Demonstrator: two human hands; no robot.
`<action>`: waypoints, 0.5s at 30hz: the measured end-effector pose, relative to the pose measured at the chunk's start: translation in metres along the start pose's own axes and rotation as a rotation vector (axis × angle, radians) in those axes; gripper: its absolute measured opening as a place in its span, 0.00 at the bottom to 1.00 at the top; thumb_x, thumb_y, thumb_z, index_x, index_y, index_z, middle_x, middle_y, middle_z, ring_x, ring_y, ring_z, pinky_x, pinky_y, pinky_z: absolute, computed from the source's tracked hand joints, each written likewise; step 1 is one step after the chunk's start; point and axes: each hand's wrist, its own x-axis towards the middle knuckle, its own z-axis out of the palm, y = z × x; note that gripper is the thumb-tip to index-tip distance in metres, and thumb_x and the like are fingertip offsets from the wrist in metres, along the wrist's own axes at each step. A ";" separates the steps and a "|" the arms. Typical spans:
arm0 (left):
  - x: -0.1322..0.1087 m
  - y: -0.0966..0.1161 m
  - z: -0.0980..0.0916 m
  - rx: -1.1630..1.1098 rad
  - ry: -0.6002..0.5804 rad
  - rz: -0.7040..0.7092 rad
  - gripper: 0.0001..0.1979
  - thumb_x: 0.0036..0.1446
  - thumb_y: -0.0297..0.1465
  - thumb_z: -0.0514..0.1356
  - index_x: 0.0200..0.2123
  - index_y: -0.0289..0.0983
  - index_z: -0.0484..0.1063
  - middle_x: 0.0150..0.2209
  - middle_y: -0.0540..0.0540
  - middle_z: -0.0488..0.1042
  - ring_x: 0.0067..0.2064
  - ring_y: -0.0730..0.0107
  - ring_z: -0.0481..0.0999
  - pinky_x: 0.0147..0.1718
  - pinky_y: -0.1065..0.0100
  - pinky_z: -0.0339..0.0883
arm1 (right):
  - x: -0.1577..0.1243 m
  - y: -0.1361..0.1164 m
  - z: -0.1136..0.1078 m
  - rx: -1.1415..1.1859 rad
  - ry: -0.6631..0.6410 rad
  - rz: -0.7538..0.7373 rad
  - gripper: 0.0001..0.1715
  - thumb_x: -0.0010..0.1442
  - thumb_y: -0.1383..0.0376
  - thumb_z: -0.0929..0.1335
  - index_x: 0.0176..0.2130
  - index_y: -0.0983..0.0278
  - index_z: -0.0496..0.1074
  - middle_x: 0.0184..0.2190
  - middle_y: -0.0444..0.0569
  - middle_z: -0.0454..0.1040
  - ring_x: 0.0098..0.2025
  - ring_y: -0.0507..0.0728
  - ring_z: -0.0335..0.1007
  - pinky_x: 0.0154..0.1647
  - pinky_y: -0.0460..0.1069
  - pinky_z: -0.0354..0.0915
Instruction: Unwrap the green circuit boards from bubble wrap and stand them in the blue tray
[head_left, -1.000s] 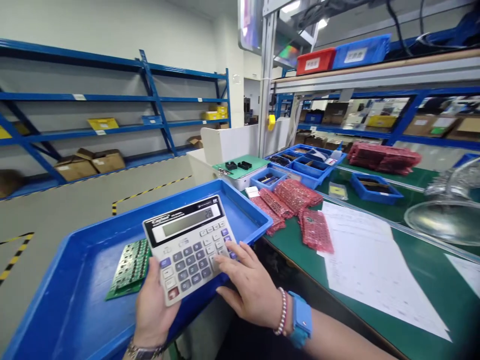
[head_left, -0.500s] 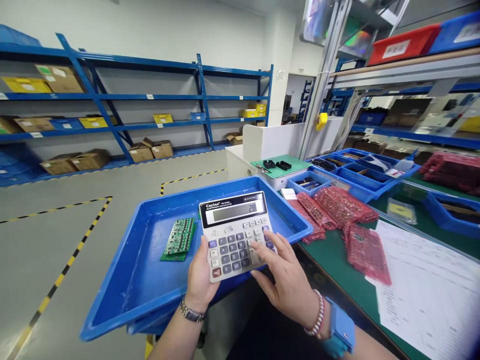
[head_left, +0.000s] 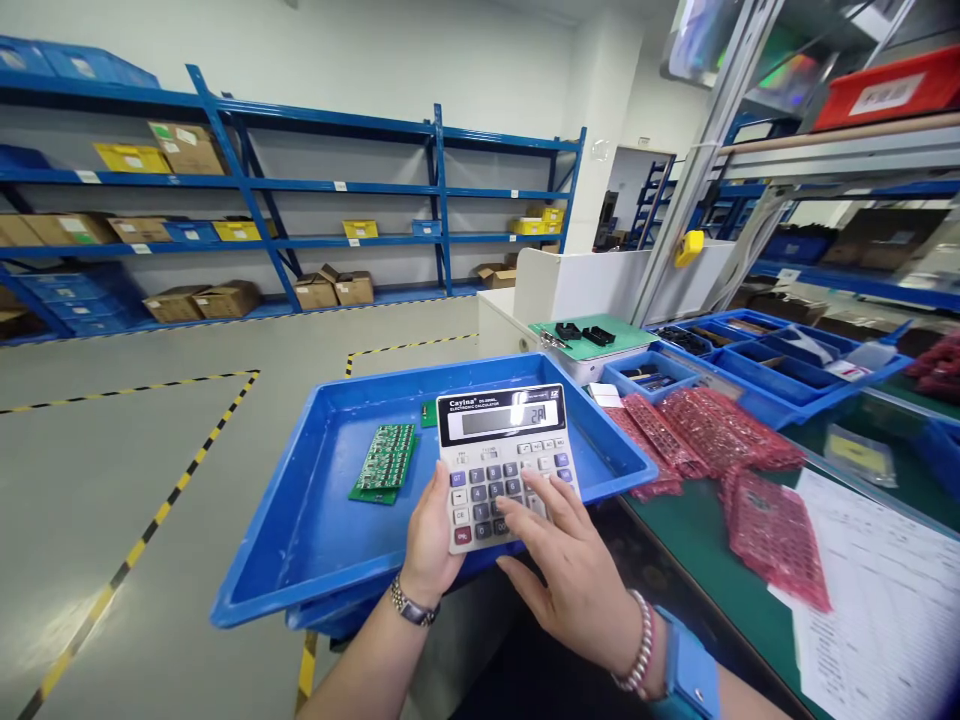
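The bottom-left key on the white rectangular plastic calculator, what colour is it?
That key is dark red, clearest in the head view.

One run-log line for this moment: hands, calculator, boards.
left hand: holding desktop calculator | right hand: fingers over keypad | green circuit boards: in blue tray

Blu shelving point(head_left: 300, 186), cdbd boxes point(head_left: 355, 289), red bin point(head_left: 892, 92)

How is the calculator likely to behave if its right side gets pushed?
The calculator shows no bend, so it's probably stiff. The left hand holds its lower left side, so pushing on the right may tip it, unless hidden fingers brace it underneath. Its surface looks smooth, so it might slip.
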 end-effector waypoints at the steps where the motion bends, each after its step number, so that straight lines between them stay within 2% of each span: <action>1: 0.000 0.000 0.000 0.005 0.013 0.005 0.24 0.58 0.41 0.53 0.53 0.32 0.65 0.50 0.38 0.71 0.54 0.56 0.66 0.54 0.57 0.58 | 0.002 -0.003 0.001 0.010 0.002 -0.013 0.18 0.57 0.67 0.65 0.48 0.69 0.63 0.49 0.49 0.70 0.61 0.63 0.49 0.60 0.60 0.49; 5: 0.000 0.000 -0.001 0.007 0.033 0.016 0.24 0.57 0.41 0.54 0.53 0.32 0.65 0.50 0.39 0.71 0.54 0.56 0.67 0.54 0.58 0.59 | 0.007 -0.011 0.000 0.055 0.040 -0.056 0.13 0.57 0.68 0.65 0.44 0.68 0.65 0.47 0.47 0.72 0.60 0.61 0.53 0.61 0.58 0.49; 10: 0.000 0.000 -0.002 -0.007 0.025 -0.003 0.25 0.58 0.41 0.53 0.54 0.32 0.64 0.51 0.38 0.69 0.53 0.56 0.67 0.54 0.58 0.59 | -0.002 -0.013 -0.003 0.070 0.079 -0.052 0.09 0.56 0.70 0.65 0.40 0.65 0.66 0.43 0.46 0.74 0.59 0.60 0.55 0.60 0.58 0.49; 15: 0.000 0.000 -0.001 -0.005 0.006 -0.003 0.24 0.58 0.41 0.53 0.53 0.33 0.64 0.51 0.38 0.70 0.54 0.56 0.67 0.54 0.58 0.59 | -0.006 -0.009 0.004 -0.012 0.031 0.027 0.15 0.57 0.68 0.65 0.46 0.67 0.65 0.45 0.50 0.73 0.60 0.62 0.53 0.59 0.60 0.51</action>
